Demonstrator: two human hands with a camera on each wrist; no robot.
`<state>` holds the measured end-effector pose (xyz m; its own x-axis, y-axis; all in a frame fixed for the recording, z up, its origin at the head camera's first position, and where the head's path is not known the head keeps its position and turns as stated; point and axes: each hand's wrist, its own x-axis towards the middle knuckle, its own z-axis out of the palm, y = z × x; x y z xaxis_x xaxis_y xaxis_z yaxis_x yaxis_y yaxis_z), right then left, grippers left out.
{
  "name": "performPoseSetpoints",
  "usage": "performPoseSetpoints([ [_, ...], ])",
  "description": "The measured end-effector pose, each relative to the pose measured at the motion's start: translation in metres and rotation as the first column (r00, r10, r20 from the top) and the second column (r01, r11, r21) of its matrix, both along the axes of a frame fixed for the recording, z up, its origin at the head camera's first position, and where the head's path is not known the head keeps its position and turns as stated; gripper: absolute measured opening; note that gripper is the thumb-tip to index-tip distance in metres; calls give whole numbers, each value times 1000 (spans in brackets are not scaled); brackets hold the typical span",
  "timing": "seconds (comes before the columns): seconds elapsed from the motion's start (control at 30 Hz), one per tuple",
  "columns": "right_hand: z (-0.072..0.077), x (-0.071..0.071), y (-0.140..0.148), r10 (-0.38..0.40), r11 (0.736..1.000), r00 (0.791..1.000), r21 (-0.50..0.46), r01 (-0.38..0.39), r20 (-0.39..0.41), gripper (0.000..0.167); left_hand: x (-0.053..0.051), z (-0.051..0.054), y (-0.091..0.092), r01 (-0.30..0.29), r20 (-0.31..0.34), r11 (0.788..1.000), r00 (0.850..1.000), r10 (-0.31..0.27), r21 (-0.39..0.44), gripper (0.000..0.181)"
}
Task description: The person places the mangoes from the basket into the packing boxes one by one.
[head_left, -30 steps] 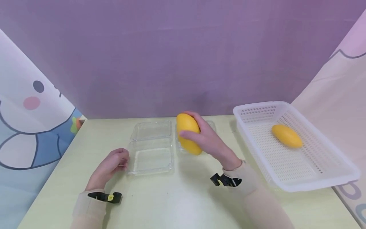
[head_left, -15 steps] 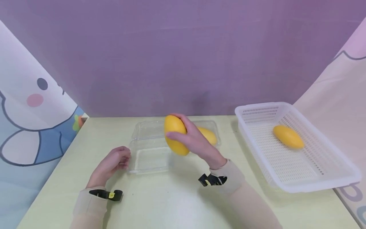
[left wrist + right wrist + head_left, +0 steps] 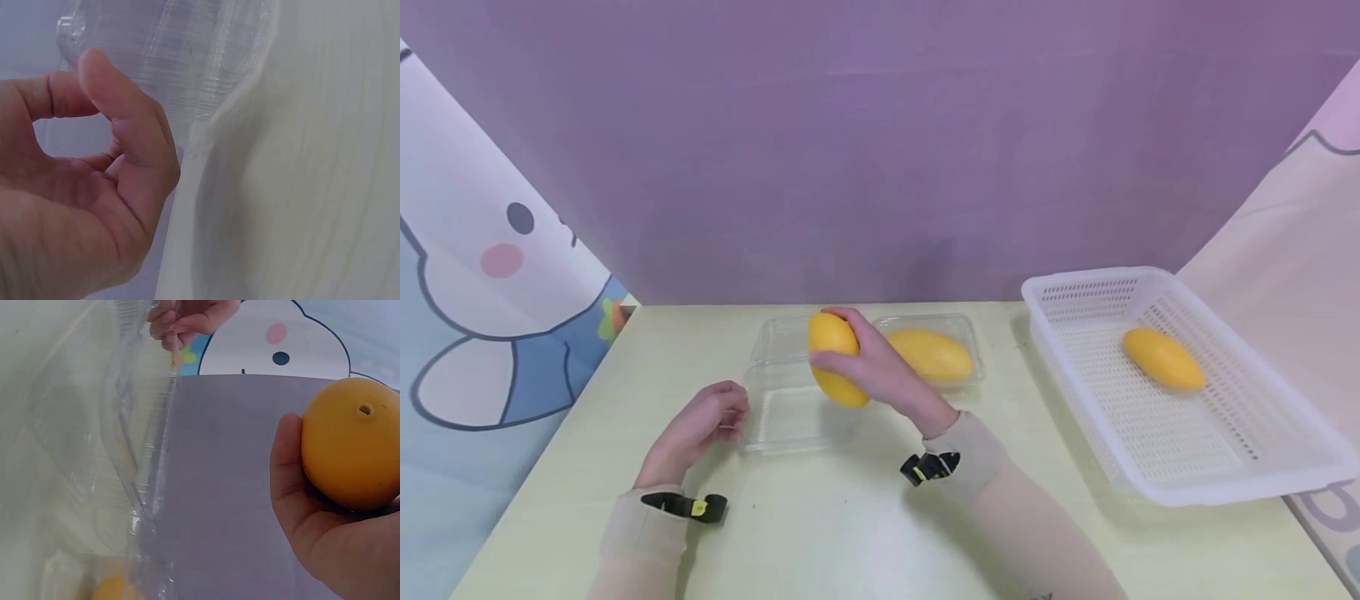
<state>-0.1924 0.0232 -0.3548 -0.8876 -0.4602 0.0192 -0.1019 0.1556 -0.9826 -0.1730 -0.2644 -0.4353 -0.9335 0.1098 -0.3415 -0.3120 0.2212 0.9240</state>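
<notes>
- Gripped a yellow mango (image 3: 829, 332) in the right hand (image 3: 883, 368), clamped between a thumb across its near side and fingers round its far side.
- Had both ends of that mango jutting past the grip, its long axis steep, its upper end tilted left in the head view.
- Held it above the table (image 3: 850, 550), before the right part of an open clear container (image 3: 790, 417) in the head view, and apart from the plastic in the right wrist view.
- Bared to the right wrist view a rounded end with a small hole, free of the fingers.
- Had the left hand (image 3: 706, 417) at the container's left edge, with bent fingers.
- Could not tell there a pinch on the plastic from a loose curl beside it.
- Saw a second mango (image 3: 932, 354) in another clear container (image 3: 957, 323), just behind the right hand and wrist.
- Saw a third mango (image 3: 1163, 358) in a white basket (image 3: 1195, 454), well apart from both hands.
- Wore a black strap (image 3: 672, 503) on each wrist.
- Faced a purple backdrop (image 3: 880, 150).
</notes>
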Motion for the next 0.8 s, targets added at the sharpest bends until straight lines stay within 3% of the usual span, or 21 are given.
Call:
performPoseSetpoints([
  [0.37,-17,-2,-21,-24,990,1000,139,26,-17,68,0,-1,2,-5,8,1000,1000,5,5,7],
  [0.53,-26,-3,-30,0,982,999,190,8,-38,71,-1,-2,1,-11,14,1000,1000,11,0,7],
  [0.8,-39,-3,-45,29,944,992,329,12,-119,79,-3,-5,1,-21,22,999,1000,21,-27,14],
])
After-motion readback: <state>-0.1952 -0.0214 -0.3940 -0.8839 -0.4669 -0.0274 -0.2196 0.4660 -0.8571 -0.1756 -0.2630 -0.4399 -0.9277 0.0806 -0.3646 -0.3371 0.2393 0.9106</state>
